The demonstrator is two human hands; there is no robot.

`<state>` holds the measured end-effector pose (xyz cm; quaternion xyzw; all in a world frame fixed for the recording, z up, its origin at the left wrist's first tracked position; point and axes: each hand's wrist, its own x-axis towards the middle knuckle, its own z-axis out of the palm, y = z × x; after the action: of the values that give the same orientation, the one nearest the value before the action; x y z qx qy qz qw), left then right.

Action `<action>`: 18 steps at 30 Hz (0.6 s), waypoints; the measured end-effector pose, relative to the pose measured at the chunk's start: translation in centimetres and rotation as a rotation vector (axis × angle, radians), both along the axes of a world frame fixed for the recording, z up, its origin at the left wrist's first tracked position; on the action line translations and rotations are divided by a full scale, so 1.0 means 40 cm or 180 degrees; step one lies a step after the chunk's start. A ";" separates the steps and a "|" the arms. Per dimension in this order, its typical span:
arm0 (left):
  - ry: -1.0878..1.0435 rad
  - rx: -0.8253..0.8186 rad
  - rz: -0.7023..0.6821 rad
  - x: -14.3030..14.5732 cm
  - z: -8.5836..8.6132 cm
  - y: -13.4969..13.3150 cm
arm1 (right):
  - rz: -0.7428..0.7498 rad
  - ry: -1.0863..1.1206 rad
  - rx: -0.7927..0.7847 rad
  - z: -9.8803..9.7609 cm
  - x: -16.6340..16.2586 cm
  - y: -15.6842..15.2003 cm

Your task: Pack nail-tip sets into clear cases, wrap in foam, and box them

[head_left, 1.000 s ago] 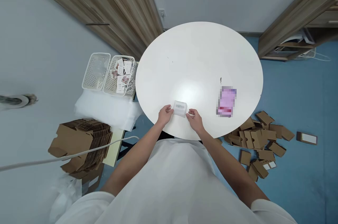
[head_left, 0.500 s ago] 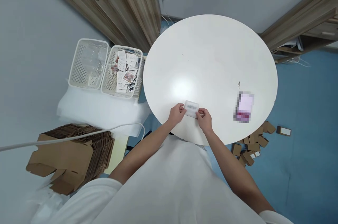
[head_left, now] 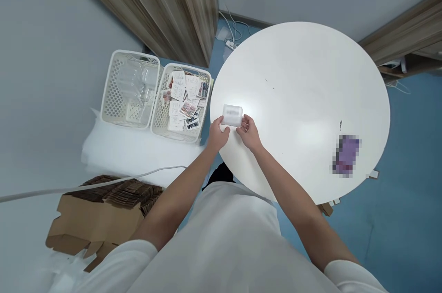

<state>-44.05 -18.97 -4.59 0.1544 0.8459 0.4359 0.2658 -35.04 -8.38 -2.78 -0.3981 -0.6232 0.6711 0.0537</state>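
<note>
A small flat packet in translucent white wrapping (head_left: 232, 115), with a blurred dark patch showing through, lies near the left edge of the round white table (head_left: 293, 67). At its lower left corner is my left hand (head_left: 218, 135), fingertips by the edge and thumb apart below it. My right hand (head_left: 250, 134) is at the packet's right side, its fingers curved and its thumb off the wrapping. Both hands look open around the packet. Whether the fingertips still touch it is hard to make out.
Left of the table stand a white basket of printed nail cards (head_left: 183, 134) and another basket with clear plastic pieces (head_left: 127, 123). White foam sheets (head_left: 138, 148) and folded cardboard boxes (head_left: 93, 219) lie nearer me, crossed by a cable (head_left: 138, 175). A pixelated purple object (head_left: 347, 154) is on the table's right.
The packet and both hands have moved left and away from me, to the table's left edge. My thumbs, on the packet before, are now off it. The camera view has shifted too.
</note>
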 end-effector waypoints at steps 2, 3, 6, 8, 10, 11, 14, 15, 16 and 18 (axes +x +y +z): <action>0.0044 0.0022 -0.0015 -0.023 -0.006 0.000 | 0.0010 0.0046 0.0010 0.005 -0.027 -0.004; 0.0051 0.0065 -0.0044 -0.031 -0.009 0.001 | 0.0039 0.0082 0.0027 0.006 -0.036 -0.006; 0.0034 0.0173 -0.0132 -0.046 -0.015 0.003 | 0.0099 0.0129 0.0129 0.002 -0.051 -0.010; 0.0017 0.0169 -0.0167 -0.050 -0.016 0.003 | 0.0103 0.0095 0.0200 -0.005 -0.053 -0.011; 0.0012 0.0129 -0.0189 -0.049 -0.012 0.001 | 0.0108 0.0066 0.0254 -0.010 -0.052 -0.013; 0.0014 0.0099 -0.0196 -0.048 -0.009 0.000 | 0.0110 0.0062 0.0274 -0.013 -0.051 -0.013; 0.0009 0.0030 -0.0212 -0.043 0.002 -0.001 | 0.0131 0.0074 0.0320 -0.016 -0.048 -0.015; -0.0011 0.0022 -0.0215 -0.041 0.005 -0.001 | 0.0138 0.0084 0.0335 -0.017 -0.047 -0.016; -0.0035 0.0023 -0.0214 -0.040 0.008 -0.001 | 0.0145 0.0091 0.0349 -0.017 -0.046 -0.017; -0.0077 0.0029 -0.0199 -0.037 0.013 -0.002 | 0.0155 0.0095 0.0363 -0.017 -0.045 -0.019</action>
<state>-45.55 -19.04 -4.06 0.1767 0.8354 0.4331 0.2888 -36.84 -9.13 -3.45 -0.3690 -0.6691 0.6414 0.0692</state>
